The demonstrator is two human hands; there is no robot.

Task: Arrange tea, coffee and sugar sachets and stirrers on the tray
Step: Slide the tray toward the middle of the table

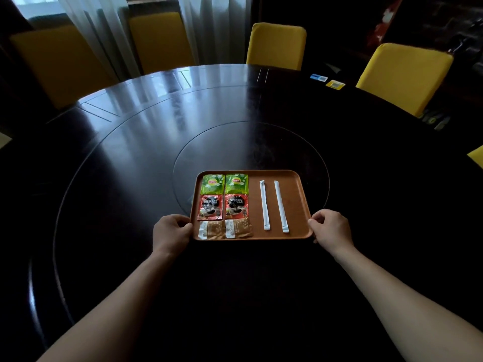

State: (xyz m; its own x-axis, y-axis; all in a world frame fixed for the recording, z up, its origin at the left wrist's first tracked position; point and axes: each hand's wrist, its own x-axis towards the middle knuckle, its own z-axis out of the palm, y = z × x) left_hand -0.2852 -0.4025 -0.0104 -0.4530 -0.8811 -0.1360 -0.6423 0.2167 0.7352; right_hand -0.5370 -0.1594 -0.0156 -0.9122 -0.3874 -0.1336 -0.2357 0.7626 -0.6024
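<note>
L hand (171, 231) gripping tray (298, 205) L edge, R hand (330, 227) gripping R edge | tray on dark round table (130, 152) | L half, near to far: 2 sugar sachets (224, 229), 2 coffee sachets (223, 207), 2 tea sachets (224, 184) | R half: 2 wrapped stirrers (273, 206) side by side, apart | yellow chairs (277, 45) beyond
</note>
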